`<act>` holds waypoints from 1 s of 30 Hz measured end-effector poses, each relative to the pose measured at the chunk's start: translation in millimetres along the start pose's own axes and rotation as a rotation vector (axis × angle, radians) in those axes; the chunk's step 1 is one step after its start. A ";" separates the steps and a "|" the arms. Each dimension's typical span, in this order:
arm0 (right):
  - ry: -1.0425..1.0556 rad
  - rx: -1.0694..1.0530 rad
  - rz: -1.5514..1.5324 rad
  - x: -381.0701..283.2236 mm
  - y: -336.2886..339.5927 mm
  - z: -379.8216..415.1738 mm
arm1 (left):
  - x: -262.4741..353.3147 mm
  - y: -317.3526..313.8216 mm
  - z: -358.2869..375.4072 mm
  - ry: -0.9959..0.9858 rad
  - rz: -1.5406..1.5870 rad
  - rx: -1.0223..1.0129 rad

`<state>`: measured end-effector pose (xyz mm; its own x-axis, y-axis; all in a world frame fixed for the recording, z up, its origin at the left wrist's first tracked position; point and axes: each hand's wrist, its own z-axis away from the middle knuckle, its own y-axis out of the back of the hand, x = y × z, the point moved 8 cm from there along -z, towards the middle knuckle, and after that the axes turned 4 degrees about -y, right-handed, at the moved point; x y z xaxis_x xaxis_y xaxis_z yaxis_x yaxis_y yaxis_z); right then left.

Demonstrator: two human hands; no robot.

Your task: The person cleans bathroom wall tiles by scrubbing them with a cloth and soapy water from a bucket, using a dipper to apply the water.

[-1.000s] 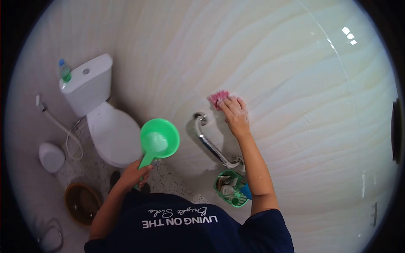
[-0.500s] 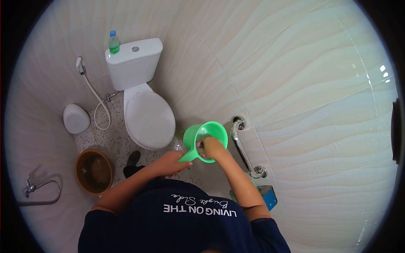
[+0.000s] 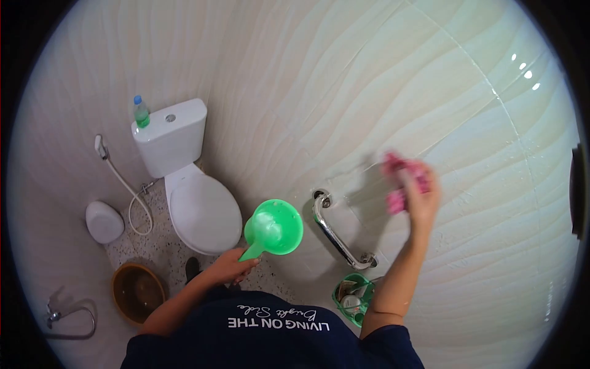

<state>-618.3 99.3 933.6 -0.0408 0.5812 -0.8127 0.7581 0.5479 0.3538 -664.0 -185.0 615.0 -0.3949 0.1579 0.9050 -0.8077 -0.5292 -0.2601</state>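
Note:
My left hand [image 3: 232,267] is closed around the handle of a green plastic water dipper [image 3: 291,229], held out over the floor. Whitish foamy liquid shows inside the dipper. Raised in front of the tiled wall, my right hand [image 3: 424,200] grips a crumpled pink cloth [image 3: 397,201], which is blurred by motion. Below and left of that hand, a chrome grab bar [image 3: 335,235] is fixed to the wall. Wet streaks and droplets show on the tiles [image 3: 473,184] around the cloth.
A white toilet [image 3: 206,212] stands to the left, with a bottle of green liquid [image 3: 141,114] on its tank. Nearby are a bidet sprayer [image 3: 101,146], a white bin [image 3: 104,222], a brown basin [image 3: 137,294] and a wall tap [image 3: 54,315]. A green basket [image 3: 337,295] holding several items sits beneath the grab bar.
My right hand has come out of the dipper and moved up and right to the wall with the pink cloth. The dipper stays in my left hand. The view has shifted.

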 end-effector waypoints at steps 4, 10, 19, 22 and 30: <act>0.573 0.566 0.587 -65.7 48.5 -15.7 | 4.5 22.3 2.3 0.009 -0.043 0.028; 0.722 0.164 1.359 28.1 -55.4 -20.3 | 7.8 56.7 1.5 0.032 0.054 0.074; 0.834 0.990 1.075 -149.1 59.5 -93.2 | 34.1 106.7 2.8 0.050 0.011 0.141; 0.842 0.860 0.980 -149.1 40.1 -104.2 | 39.1 121.1 -0.6 0.029 0.035 0.138; 0.786 0.507 1.099 -68.0 -37.0 -75.4 | 43.6 127.2 8.3 0.035 0.025 0.159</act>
<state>-692.6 84.9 1010.7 0.4899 0.8263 0.2779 0.7790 -0.5580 0.2860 -780.4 -252.4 624.2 -0.4316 0.1707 0.8858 -0.7189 -0.6582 -0.2234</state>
